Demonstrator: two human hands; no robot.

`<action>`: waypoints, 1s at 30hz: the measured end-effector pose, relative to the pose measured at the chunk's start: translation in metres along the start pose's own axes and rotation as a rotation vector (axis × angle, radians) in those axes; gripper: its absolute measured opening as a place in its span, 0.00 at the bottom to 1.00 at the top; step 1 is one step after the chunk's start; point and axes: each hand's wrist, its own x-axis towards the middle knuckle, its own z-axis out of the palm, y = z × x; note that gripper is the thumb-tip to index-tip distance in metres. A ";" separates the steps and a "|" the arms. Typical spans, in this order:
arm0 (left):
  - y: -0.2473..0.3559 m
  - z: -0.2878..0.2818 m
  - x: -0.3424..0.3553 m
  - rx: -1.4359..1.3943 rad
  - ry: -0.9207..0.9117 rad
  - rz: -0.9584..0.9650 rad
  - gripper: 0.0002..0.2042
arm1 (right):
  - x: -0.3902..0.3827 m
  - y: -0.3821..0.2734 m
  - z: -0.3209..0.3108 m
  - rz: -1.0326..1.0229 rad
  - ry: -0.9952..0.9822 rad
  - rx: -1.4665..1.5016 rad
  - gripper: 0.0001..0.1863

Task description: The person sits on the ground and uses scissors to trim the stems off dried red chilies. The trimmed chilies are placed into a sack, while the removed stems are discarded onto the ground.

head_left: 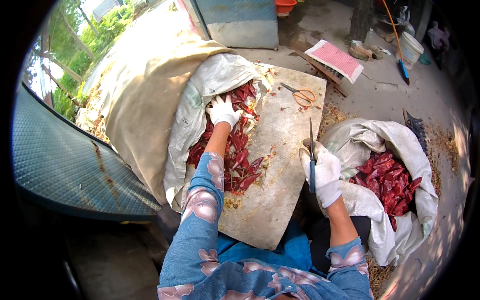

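My left hand (223, 111), in a white glove, rests on a heap of dried red chillies (239, 159) at the mouth of a large white woven sack (200, 92). Its fingers are spread over the pods; I see no pod gripped. In my gloved right hand (324, 172) is a slim pointed blade with a blue handle (312, 175), tip away from me. Whether it is scissors seen edge-on or a knife, I cannot tell. Between my hands lies a worn board (280, 150), with orange-handled scissors (302, 97) near its far edge.
An open white sack (422, 187) of red chillies (387, 182) stands at my right. Brown cloth (150, 110) covers the bulk on the left, beside a blue textured metal panel (75, 160). Farther back are a pink-and-white cloth (335, 59), a white bucket (411, 50) and an orange-handled stick (393, 30).
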 end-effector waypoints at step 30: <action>-0.035 -0.017 -0.257 -0.334 -0.224 0.146 0.32 | -0.045 0.058 0.032 -0.163 -0.219 -0.162 0.18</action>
